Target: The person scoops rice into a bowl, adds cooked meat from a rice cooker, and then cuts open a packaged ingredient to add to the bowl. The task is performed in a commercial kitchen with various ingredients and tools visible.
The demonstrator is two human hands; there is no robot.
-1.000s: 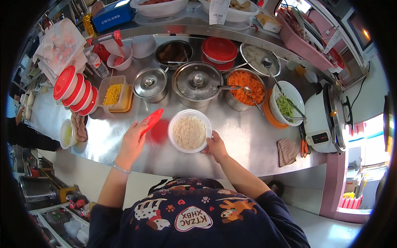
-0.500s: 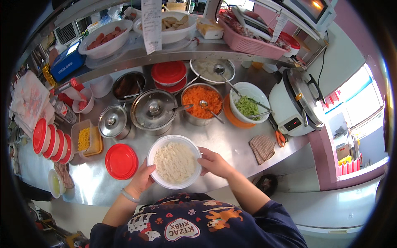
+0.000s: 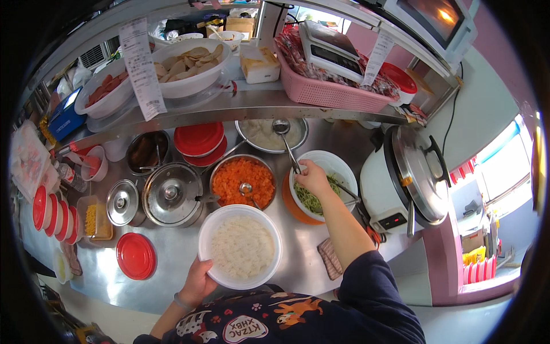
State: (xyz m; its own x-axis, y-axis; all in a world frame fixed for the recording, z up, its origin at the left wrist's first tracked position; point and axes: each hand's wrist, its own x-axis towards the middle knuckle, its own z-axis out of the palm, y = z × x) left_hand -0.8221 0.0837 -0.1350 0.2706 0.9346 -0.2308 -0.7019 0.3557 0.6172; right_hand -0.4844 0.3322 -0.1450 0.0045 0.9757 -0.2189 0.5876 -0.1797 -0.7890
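Note:
My left hand (image 3: 199, 281) grips the rim of a round white plastic bowl (image 3: 277, 252) at its lower left. White rice (image 3: 242, 246) fills the bowl's bottom. My right hand (image 3: 313, 176) reaches over a white bowl (image 3: 345, 165) of green shreds (image 3: 312, 200). Its fingers are closed on the handle end of a metal ladle (image 3: 289, 150). The ladle's round head lies over a steel basin (image 3: 303, 137) of pale, whitish food. Left of the green shreds, a steel pot holds chopped orange carrot (image 3: 235, 176) with a spoon in it.
Lidded steel pots (image 3: 173, 195) and red lids (image 3: 136, 255) stand to the left, with a tub of yellow corn (image 3: 91, 219). A white cooker (image 3: 385, 183) is at the right, near a striped cloth (image 3: 329, 258). A steel shelf (image 3: 206, 109) crosses above, bearing a pink basket (image 3: 332, 94).
My right hand has let go of the rice bowl and moved up and right to the ladle handle. The left hand still holds the bowl. The view has shifted.

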